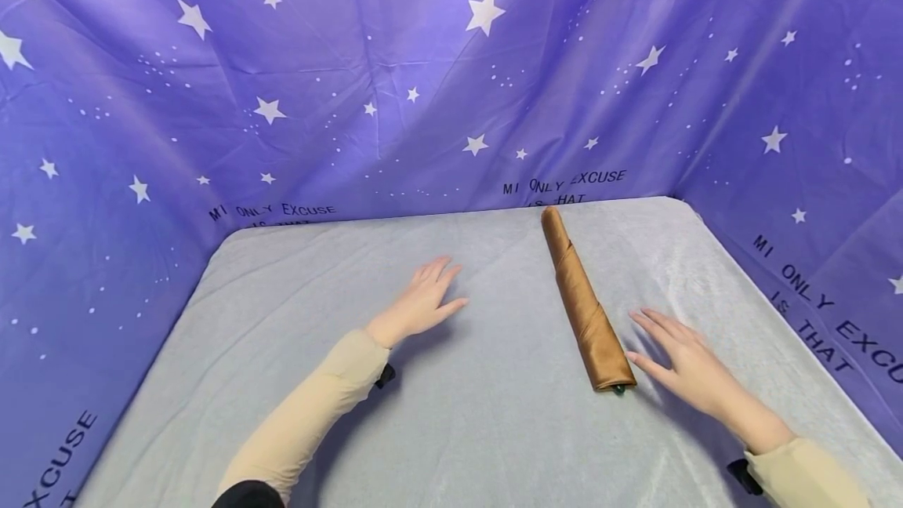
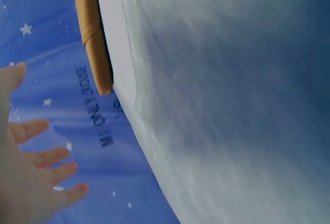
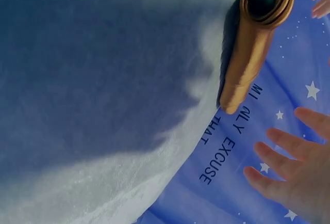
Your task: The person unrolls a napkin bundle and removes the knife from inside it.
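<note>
We have the rolled cloth (image 1: 582, 300) lying on the table (image 1: 494, 367), right of its middle, running from the back edge toward us, its near end farther right. Inside that end we find a round object (image 3: 262, 2). Our left hand (image 1: 419, 300) is over the table, well left of the cloth; our right hand (image 1: 684, 363) is just right of its near end. Behind the table and along both sides we see a curtain (image 1: 423, 38).
</note>
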`<state>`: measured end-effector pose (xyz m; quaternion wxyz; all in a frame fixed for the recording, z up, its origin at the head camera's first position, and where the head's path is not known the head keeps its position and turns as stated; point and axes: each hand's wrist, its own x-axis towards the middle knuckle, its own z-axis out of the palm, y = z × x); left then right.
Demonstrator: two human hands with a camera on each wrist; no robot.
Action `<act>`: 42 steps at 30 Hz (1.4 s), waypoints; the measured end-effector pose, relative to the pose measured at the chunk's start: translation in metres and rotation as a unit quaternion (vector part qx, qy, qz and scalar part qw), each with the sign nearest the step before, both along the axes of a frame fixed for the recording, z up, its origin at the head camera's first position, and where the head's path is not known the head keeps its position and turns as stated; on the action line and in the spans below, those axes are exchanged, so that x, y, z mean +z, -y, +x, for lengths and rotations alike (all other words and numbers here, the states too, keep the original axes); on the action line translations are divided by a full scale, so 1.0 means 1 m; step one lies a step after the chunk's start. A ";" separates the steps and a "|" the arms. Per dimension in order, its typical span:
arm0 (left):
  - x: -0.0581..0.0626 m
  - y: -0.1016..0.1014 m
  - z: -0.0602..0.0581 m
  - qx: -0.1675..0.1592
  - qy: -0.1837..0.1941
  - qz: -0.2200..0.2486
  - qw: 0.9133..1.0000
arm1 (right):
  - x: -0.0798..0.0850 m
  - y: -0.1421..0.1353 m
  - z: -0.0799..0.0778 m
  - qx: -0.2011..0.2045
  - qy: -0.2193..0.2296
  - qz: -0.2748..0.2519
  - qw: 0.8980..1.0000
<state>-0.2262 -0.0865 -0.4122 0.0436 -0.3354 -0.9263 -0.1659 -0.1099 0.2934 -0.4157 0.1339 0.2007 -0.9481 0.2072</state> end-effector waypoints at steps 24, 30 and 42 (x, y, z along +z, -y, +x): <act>-0.009 -0.102 -0.008 -0.054 0.070 0.036 0.995 | -0.007 0.019 0.008 0.031 0.003 -0.006 0.999; -0.013 -0.121 -0.012 -0.059 0.084 0.079 0.992 | -0.010 0.022 0.007 0.042 -0.021 -0.009 0.999; -0.020 -0.154 -0.013 -0.076 0.068 0.083 0.991 | -0.015 0.027 0.009 0.049 -0.031 -0.012 0.998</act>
